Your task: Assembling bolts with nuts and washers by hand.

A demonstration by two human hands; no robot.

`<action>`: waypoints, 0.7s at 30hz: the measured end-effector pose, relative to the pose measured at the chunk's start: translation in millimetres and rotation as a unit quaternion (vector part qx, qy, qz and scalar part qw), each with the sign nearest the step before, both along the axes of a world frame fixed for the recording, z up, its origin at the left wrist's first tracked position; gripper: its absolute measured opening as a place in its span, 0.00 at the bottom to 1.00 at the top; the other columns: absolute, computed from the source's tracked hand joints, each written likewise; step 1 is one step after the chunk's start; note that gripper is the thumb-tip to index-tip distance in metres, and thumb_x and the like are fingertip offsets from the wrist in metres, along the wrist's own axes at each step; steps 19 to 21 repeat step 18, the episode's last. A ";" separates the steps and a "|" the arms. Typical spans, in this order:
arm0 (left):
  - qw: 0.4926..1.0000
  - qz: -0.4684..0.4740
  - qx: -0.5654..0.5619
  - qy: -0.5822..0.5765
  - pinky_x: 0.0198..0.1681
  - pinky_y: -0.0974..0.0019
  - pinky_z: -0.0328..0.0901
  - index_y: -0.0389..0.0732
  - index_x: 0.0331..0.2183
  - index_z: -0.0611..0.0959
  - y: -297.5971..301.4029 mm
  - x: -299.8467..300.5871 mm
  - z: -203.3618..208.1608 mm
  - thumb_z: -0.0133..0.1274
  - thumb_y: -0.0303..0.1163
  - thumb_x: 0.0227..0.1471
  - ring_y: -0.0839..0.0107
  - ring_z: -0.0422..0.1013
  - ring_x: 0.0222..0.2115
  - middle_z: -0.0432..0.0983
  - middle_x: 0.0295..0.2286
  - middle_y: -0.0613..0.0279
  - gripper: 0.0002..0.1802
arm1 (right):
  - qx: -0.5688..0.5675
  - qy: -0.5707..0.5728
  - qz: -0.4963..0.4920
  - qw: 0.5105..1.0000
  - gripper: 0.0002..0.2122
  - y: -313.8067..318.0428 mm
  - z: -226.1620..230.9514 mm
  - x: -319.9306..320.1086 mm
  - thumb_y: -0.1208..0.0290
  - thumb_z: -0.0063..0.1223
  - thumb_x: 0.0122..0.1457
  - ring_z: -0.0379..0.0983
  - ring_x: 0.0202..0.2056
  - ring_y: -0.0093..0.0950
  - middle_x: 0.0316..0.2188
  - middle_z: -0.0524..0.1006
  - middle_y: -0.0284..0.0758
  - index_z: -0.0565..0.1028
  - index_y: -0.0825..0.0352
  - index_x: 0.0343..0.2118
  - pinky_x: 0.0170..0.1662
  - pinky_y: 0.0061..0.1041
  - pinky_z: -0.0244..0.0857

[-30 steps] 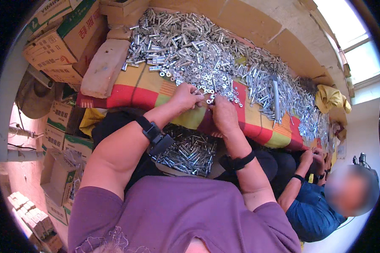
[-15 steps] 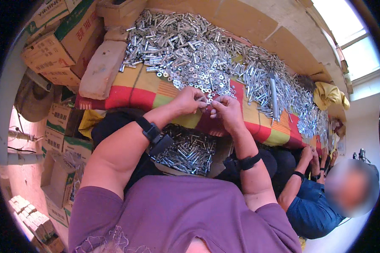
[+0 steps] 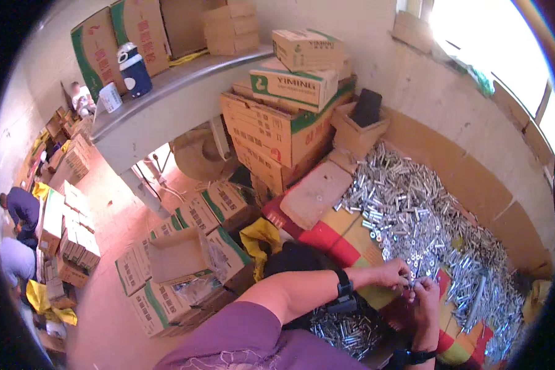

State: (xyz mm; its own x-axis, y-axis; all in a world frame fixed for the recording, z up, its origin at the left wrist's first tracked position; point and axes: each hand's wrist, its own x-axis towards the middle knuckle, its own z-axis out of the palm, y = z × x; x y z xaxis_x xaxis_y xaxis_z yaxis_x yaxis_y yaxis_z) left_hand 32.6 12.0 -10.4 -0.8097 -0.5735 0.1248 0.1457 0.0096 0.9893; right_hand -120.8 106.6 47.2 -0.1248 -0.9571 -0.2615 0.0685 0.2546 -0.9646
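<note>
My left hand (image 3: 393, 273) and my right hand (image 3: 424, 293) meet at the edge of the metal pile, fingertips pinched together. Between them is a small shiny metal fastener (image 3: 412, 282), mostly covered by the fingers, so its exact kind is hard to make out. Just beyond the hands lie loose washers (image 3: 416, 258) on a checked red, yellow and green cloth (image 3: 336, 242). Metal sleeves (image 3: 407, 185) are heaped farther back, and long bolts (image 3: 468, 280) spread to the right. Below my forearms sits a box of finished-looking metal pieces (image 3: 345, 333).
A pale slab (image 3: 317, 194) borders the pile on its left. Stacked cartons (image 3: 259, 126) and a table (image 3: 185, 80) with a blue jug (image 3: 134, 71) stand beyond. More cartons (image 3: 194, 213) cover the floor at left; people (image 3: 21, 209) are at the far left.
My view has swung to the left, bringing the table, cartons and far room into sight; the neighbouring person at right has left view. Both hands stay together at the fastener.
</note>
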 end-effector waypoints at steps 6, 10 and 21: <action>0.987 0.096 -0.073 -0.110 0.16 0.70 0.62 0.37 0.26 0.81 -17.1 -0.9 -2.0 0.55 0.32 0.45 0.78 0.66 0.12 0.72 0.16 0.66 0.08 | -0.221 0.517 -0.006 0.827 0.05 -18.5 -30.5 -26.4 0.76 0.52 0.46 0.72 0.23 0.34 0.23 0.74 0.41 0.72 0.71 0.26 0.30 0.30 0.67; 0.981 0.080 -0.095 -0.151 0.18 0.67 0.61 0.37 0.20 0.78 -14.9 -9.6 -12.3 0.55 0.38 0.46 0.74 0.67 0.11 0.72 0.14 0.61 0.14 | -0.088 0.629 0.018 0.772 0.07 -17.4 -25.8 -19.1 0.71 0.53 0.44 0.71 0.32 0.46 0.28 0.74 0.46 0.73 0.69 0.25 0.34 0.41 0.65; 0.985 0.097 -0.046 -0.134 0.18 0.71 0.60 0.43 0.30 0.83 4.8 2.1 3.2 0.58 0.36 0.46 0.76 0.69 0.14 0.73 0.16 0.66 0.09 | -0.097 0.373 -0.049 0.921 0.14 9.0 -24.5 -40.4 0.65 0.60 0.44 0.75 0.35 0.35 0.32 0.77 0.43 0.76 0.67 0.32 0.39 0.35 0.67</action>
